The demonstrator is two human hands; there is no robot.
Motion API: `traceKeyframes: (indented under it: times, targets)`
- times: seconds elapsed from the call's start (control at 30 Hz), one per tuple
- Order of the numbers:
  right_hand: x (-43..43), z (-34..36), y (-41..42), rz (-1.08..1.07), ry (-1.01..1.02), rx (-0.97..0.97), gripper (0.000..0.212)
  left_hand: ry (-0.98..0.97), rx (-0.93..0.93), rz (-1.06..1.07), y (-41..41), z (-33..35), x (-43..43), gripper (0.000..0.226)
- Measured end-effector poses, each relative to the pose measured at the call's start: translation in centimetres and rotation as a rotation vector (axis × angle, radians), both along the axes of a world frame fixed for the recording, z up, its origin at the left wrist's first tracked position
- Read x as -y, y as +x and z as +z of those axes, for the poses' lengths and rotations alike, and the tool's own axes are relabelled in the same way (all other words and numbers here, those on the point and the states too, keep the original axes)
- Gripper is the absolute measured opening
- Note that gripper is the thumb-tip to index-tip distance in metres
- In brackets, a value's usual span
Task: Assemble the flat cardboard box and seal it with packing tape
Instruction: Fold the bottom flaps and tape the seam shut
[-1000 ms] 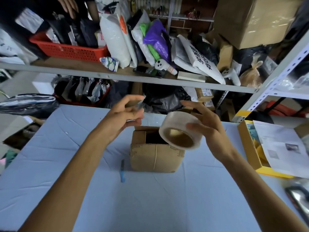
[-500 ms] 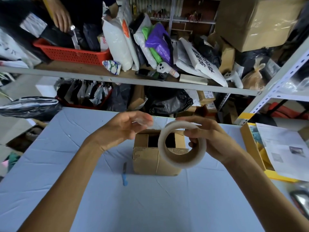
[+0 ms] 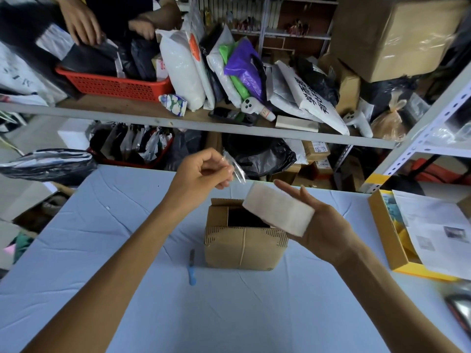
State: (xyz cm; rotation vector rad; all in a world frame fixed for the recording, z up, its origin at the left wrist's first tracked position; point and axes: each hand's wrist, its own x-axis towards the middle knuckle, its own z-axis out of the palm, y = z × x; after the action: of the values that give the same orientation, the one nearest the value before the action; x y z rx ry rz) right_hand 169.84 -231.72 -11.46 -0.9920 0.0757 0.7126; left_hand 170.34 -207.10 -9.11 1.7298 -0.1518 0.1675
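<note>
Brown box (image 3: 244, 247), whitish tape (image 3: 277, 212) (perhaps clear) — blue cloth (image 3: 127, 238)

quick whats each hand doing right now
left hand: pinching the loose tape end
right hand: open, straight fingers carrying the tape roll
</note>
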Motion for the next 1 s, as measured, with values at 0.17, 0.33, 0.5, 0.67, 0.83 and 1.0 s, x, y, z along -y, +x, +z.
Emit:
traceKeyframes:
  times: [0.17,0.33,0.5,0.67,0.83,1.0]
  targets:
    - [0.7,-0.6,-0.5,0.168,0.098,0.269,0.077,-0.043,-0.074,0.054,-0.3,-0.5,0.8,0.011]
    - [1.3,-0.9,-0.9,0.067,-0.15,0.418,0.059,-0.05,-0.179,0.135,-0.5,-1.9,0.7,0.013]
    - [0.6,0.2,-0.8,-0.078,-0.549,0.775,0.029,-0.082,-0.405,0.148,-0.6,-3.0,1.0,0.013]
    - [0.4,1.7,-1.2,0.059,-0.583,0.96,0.049,-0.163,-0.519,0.087,-1.1,-3.1,0.5,0.02]
    - [1.1,2.5,-1.5,0.055,-0.724,0.974,0.052,-0.142,-0.464,0.25,-1.6,-3.0,0.5,0.006]
    - [3.1,1.6,-1.3,0.014,-1.547,0.949,0.053,-0.058,-0.331,0.458,-2.4,-3.8,-2.2,0.008]
